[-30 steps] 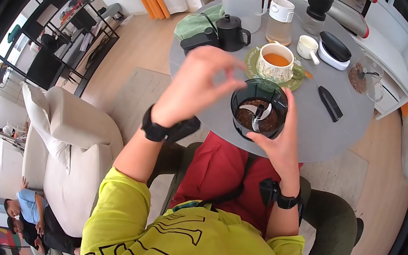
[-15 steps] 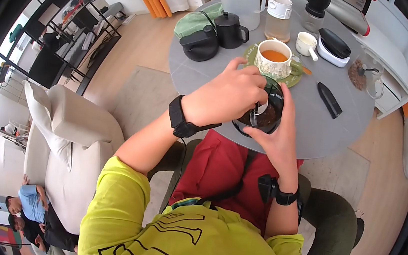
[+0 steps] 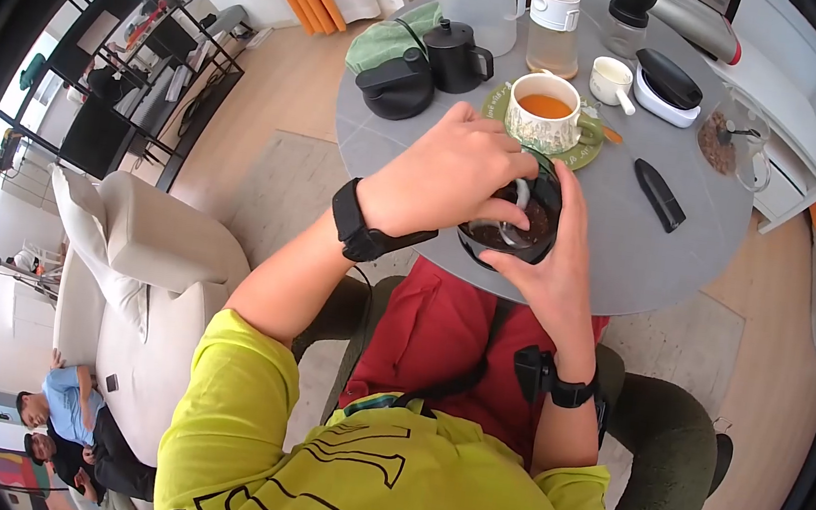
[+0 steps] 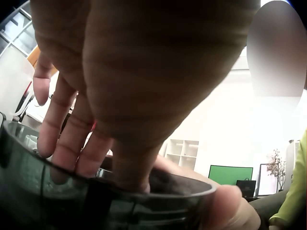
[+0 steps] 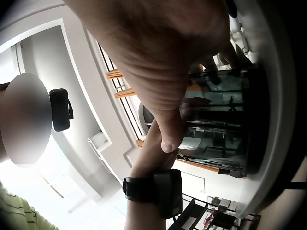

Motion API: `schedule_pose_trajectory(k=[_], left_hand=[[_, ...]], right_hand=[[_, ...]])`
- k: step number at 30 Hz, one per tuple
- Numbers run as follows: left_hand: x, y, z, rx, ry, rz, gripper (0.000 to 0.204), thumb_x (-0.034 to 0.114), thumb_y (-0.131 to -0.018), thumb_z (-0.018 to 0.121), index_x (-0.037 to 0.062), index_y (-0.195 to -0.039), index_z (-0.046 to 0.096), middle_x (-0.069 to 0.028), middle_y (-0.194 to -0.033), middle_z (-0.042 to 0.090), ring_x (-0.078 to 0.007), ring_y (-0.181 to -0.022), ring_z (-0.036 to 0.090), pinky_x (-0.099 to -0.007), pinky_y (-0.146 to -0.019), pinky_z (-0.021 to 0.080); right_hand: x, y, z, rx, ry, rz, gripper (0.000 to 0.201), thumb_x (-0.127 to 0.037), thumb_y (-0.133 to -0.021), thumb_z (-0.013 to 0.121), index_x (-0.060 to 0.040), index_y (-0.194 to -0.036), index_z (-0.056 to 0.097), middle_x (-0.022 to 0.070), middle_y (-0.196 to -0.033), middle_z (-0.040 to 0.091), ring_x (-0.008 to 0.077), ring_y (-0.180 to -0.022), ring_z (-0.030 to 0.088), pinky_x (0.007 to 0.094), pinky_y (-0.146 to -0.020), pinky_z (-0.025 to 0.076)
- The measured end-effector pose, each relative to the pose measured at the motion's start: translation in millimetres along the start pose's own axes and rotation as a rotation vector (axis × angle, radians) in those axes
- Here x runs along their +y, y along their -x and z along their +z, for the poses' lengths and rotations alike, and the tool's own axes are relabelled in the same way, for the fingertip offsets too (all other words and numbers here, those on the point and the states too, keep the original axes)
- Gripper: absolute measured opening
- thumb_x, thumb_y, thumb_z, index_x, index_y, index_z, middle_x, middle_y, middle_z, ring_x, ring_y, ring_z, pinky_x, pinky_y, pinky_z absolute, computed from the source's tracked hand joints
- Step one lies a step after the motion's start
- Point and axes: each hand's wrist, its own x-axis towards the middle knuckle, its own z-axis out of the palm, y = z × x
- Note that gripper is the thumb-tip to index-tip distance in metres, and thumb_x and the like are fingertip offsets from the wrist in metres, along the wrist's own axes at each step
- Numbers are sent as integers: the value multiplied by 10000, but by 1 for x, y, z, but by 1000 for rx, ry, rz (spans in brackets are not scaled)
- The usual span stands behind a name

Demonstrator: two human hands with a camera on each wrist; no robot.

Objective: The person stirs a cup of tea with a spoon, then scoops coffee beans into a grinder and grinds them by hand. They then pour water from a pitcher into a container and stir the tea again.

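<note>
A dark see-through chopper bowl (image 3: pixel 475 251) stands near the table's front edge, with dark brown ground bits in its bottom. My right hand (image 3: pixel 567 241) holds it from the right, thumb at the near side and fingers along the far wall. From the left my left hand (image 3: pixel 457 178) reaches down into the bowl, its thumb and fingers around the middle of the silver chopper blade (image 3: pixel 511 234). The left wrist view has the left fingers (image 4: pixel 62 136) below the bowl's rim. Just behind the bowl is a mug of orange liquid (image 3: pixel 546 108) on a green saucer (image 3: pixel 588 161).
At the left lie a rounded black object (image 3: pixel 395 84) and a black pot (image 3: pixel 459 57). A slim black tool (image 3: pixel 658 195) lies at the right. Behind are a white-lidded bottle (image 3: pixel 552 32), a small white cup (image 3: pixel 611 81), and a glass jar (image 3: pixel 727 145) of brown bits.
My left hand has come from the left side over the bowl and down into it, to the blade. The right hand keeps its hold on the bowl.
</note>
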Motion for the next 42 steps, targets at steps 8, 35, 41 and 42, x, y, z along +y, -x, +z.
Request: schedule_pose_trajectory(k=[8, 35, 41, 42], left_hand=[[-6, 2, -1, -51, 238, 63, 214, 146, -743, 707, 42, -918, 641, -110, -875, 624, -300, -868, 601, -405, -752, 443], [-8, 0, -6, 321, 243, 12, 163, 169, -785, 707, 47, -834, 612, -75, -718, 581, -261, -705, 575, -353, -648, 434], [-14, 10, -15, 349, 224, 0, 152, 150, -792, 712, 48, -880, 642, -54, -737, 595, -196, -684, 578, -317, -665, 444], [-16, 13, -19, 352, 224, -1, 152, 150, -792, 712, 48, -880, 642, -54, -737, 595, -196, -684, 578, -317, -665, 444]], right_hand=[[0, 0, 1, 15, 31, -32, 1046, -200, -586, 865, -14, -1421, 264, 212, -1407, 354, 355, -1288, 394, 413, -1051, 355], [1, 0, 0, 29, 37, -58, 1044, -220, -591, 866, -32, -1425, 266, 213, -1405, 350, 360, -1282, 393, 406, -1037, 368], [1, -1, 1, 22, -15, -44, 1031, -201, -598, 862, -17, -1420, 269, 210, -1403, 355, 348, -1283, 396, 404, -1047, 359], [0, 0, 1, 28, -3, -46, 1028, -194, -598, 862, -11, -1419, 270, 209, -1403, 357, 345, -1285, 396, 405, -1052, 354]])
